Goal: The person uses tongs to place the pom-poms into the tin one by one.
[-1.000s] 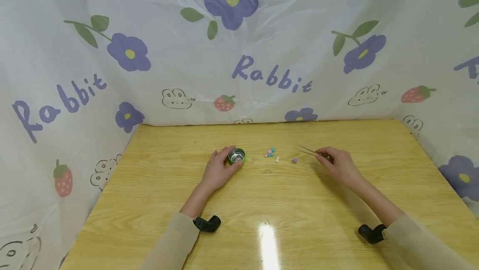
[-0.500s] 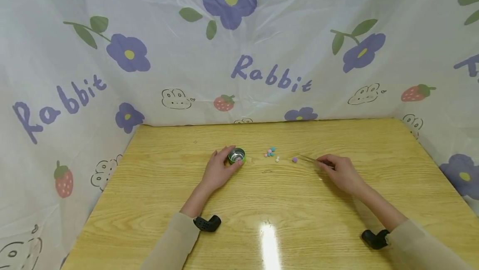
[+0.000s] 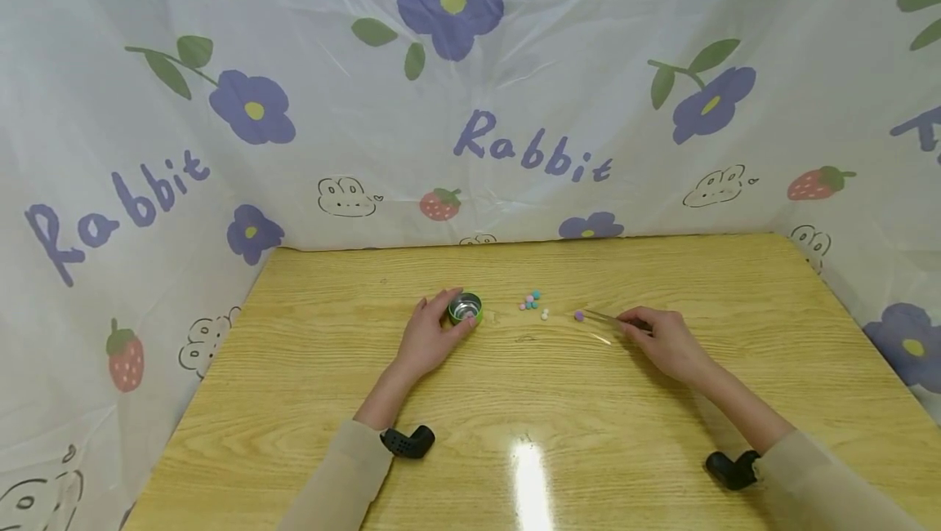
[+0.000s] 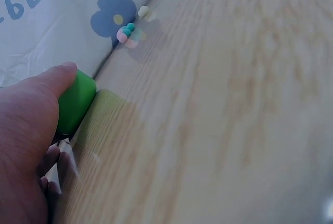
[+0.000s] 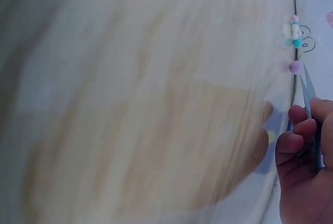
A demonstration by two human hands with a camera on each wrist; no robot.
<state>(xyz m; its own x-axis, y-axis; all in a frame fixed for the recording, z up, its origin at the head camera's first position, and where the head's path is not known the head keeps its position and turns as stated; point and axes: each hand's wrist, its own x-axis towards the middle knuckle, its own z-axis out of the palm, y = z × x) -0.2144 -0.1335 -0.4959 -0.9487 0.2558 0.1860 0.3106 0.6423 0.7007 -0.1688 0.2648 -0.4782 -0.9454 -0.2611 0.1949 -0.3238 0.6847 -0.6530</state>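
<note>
Green on its outer wall, a small cup [image 4: 78, 101] sits within the grasp of the left hand [image 3: 430, 333], thumb on the near side and fingers curved round the far side. Across from it, the right hand [image 3: 669, 343] pinches metal tweezers [image 3: 604, 318] between thumb and fingers; the two blades stand slightly apart at their tips with nothing seen between them. Just past those tips, on the left of the right hand's grip, lies the purple ball [image 3: 579, 315], resting on the wooden table [image 3: 588, 433]. Farther left of that grip, and to the right of the left hand's, come the white balls [image 3: 545, 314] and then the pink and blue balls [image 3: 530, 300] in a loose cluster. As to progress, the cup is steadied and the tweezers are lined up at the purple ball, which is not yet lifted; all these balls lie loose outside the cup, so I judge that most of the handling is left. Whether a blade touches the purple ball is hard to make out. The cup's floor is partly lost in shine, and a pale pinkish patch inside may be only a reflection. The left hand's far fingers are partly hidden behind the cup.
</note>
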